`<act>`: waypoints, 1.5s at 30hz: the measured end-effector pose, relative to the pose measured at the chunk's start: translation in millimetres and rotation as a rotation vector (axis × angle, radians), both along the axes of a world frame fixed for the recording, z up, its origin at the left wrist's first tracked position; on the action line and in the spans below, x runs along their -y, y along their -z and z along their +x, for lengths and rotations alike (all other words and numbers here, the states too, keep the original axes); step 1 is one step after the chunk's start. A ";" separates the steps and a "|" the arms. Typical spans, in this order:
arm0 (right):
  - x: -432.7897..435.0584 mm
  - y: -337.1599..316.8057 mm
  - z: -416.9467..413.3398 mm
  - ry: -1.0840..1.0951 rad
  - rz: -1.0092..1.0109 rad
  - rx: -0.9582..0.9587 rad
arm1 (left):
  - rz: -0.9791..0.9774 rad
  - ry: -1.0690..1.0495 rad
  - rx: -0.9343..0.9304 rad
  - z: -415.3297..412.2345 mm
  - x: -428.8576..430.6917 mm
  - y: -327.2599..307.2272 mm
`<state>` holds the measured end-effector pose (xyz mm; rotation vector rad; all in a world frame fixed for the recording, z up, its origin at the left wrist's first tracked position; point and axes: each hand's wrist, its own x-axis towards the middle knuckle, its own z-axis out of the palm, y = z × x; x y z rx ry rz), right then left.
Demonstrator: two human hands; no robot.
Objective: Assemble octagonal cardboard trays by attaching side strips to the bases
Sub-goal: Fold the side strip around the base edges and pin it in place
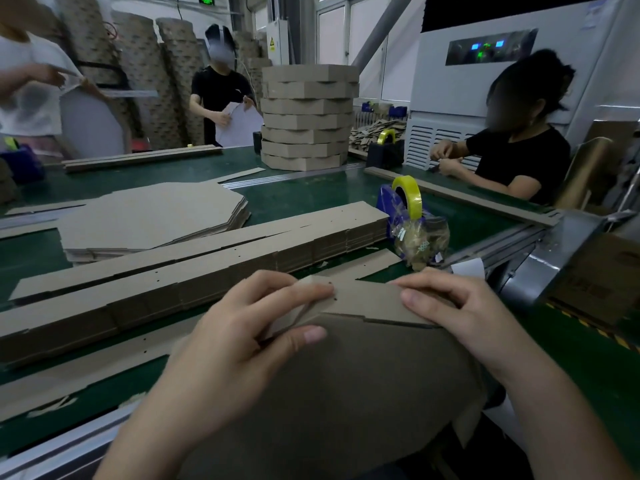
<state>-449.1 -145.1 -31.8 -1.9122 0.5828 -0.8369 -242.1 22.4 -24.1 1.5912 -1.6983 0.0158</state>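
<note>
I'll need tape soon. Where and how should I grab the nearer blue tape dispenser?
Probably set the grip across the blue dispenser body, coming from the left: its left end is bare, while the yellow tape roll rises over the top and a plastic bag crowds its near side.

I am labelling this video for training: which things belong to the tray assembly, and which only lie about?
Job: left hand and right hand, both pinching the side strip against the base; pile of strips; pile of flat bases; stack of finished trays.
Lying about: tape dispenser; plastic bag.
</note>
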 end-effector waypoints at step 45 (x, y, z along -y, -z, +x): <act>27.6 12.7 37.9 -0.282 0.035 0.033 | 0.167 -0.021 0.248 -1.8 20.6 -16.9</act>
